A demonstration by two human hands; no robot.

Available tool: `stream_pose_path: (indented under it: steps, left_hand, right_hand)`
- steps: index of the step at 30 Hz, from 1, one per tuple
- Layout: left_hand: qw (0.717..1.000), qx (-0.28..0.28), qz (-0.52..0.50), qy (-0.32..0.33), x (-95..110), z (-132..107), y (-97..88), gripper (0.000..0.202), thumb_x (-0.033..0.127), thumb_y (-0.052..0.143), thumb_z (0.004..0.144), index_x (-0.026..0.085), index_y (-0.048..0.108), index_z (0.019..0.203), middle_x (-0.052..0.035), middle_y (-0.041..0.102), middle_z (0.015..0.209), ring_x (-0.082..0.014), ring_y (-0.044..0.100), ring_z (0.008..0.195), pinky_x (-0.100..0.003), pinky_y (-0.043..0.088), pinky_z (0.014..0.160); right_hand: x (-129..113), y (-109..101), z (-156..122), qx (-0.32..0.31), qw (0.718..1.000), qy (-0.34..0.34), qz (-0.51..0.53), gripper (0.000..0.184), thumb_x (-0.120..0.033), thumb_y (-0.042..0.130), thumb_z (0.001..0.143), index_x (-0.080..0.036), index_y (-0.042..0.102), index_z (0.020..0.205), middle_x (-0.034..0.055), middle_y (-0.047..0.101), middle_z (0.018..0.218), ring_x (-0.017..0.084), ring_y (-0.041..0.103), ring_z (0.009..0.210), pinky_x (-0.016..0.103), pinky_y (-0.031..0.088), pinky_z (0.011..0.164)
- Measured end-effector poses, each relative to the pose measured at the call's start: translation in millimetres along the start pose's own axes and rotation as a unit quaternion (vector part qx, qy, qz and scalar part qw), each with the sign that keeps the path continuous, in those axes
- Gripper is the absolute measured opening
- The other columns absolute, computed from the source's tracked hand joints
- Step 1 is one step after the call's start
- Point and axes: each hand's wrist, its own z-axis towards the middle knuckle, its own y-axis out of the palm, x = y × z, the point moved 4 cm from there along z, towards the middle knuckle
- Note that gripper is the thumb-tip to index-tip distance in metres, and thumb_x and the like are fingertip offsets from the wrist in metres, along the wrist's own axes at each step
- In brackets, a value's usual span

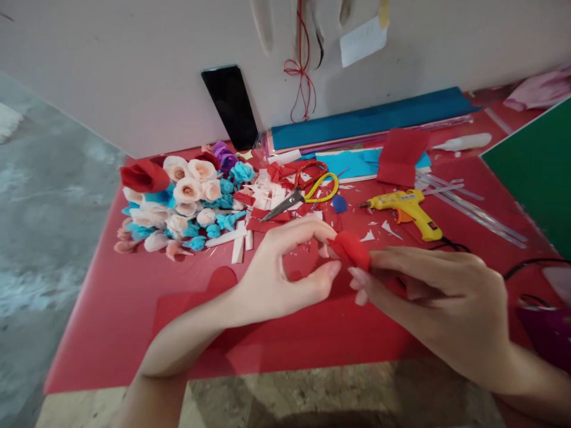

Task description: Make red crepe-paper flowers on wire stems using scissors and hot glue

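A small curved piece of red paper (352, 248), shaped like a petal, is held up over the table's front half. My right hand (439, 297) pinches its right end between thumb and fingers. The bent fingers of my left hand (285, 267) grip its left edge, with the left thumb just below. Beneath my hands lie flat red paper sheets (178, 309), partly covered by my left arm. Beyond my fingers are scissors (289, 202) with red and yellow handles, lying on paper scraps, and a yellow glue gun (405, 209).
Finished paper flowers (187, 190) are heaped at the left. A phone (231, 107) leans against the grey wall. Glue sticks (482, 214), a white bottle (466, 142) and a blue paper roll (370, 120) lie behind. A green board (535, 166) stands at the right.
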Motion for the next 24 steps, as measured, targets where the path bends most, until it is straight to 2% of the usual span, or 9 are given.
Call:
stream_pose_path:
  steps: [4, 8, 16, 24]
  left_hand:
    - [1.0, 0.012, -0.024, 0.002, -1, -2, -1.9, 0.007, 0.015, 0.06, 0.078, 0.015, 0.062, 0.084, -0.0057, 0.062, 0.081, -0.0154, 0.057, 0.081, -0.028, 0.048, 0.076]
    - [0.996, 0.021, -0.084, 0.006, -2, -1, -1.6, 0.009, 0.013, 0.065, 0.076, 0.019, 0.067, 0.082, -0.004, 0.062, 0.085, -0.0138, 0.058, 0.08, -0.026, 0.05, 0.073]
    - [0.98, 0.023, -0.185, -0.065, -11, -3, 3.7, 0.012, 0.015, 0.069, 0.074, 0.026, 0.075, 0.076, -0.0011, 0.061, 0.081, -0.0096, 0.057, 0.076, -0.021, 0.051, 0.072]
    - [0.978, 0.071, -0.183, -0.073, -17, -6, 3.1, 0.011, 0.019, 0.069, 0.075, 0.028, 0.076, 0.076, -0.0006, 0.061, 0.079, -0.01, 0.056, 0.074, -0.022, 0.049, 0.068]
  right_hand:
    - [3, -2, 1, -0.019, 0.996, 0.029, 0.077, 0.017, -0.004, 0.064, 0.073, -0.02, 0.061, 0.077, -0.0059, 0.064, 0.058, 0.005, 0.06, 0.045, 0.011, 0.049, 0.046]
    - [8, -2, 1, -0.045, 0.982, 0.087, 0.159, 0.015, -0.007, 0.063, 0.076, -0.021, 0.062, 0.074, -0.0074, 0.066, 0.058, 0.007, 0.064, 0.049, 0.01, 0.052, 0.049]
    - [8, 4, 5, -0.088, 0.945, 0.151, 0.276, 0.011, -0.01, 0.063, 0.078, -0.02, 0.064, 0.071, -0.004, 0.069, 0.061, 0.009, 0.065, 0.049, 0.011, 0.053, 0.05]
    - [1, 1, 6, -0.067, 0.988, 0.04, 0.133, 0.017, -0.009, 0.056, 0.082, -0.019, 0.062, 0.069, -0.0024, 0.07, 0.067, 0.01, 0.067, 0.056, 0.016, 0.053, 0.055]
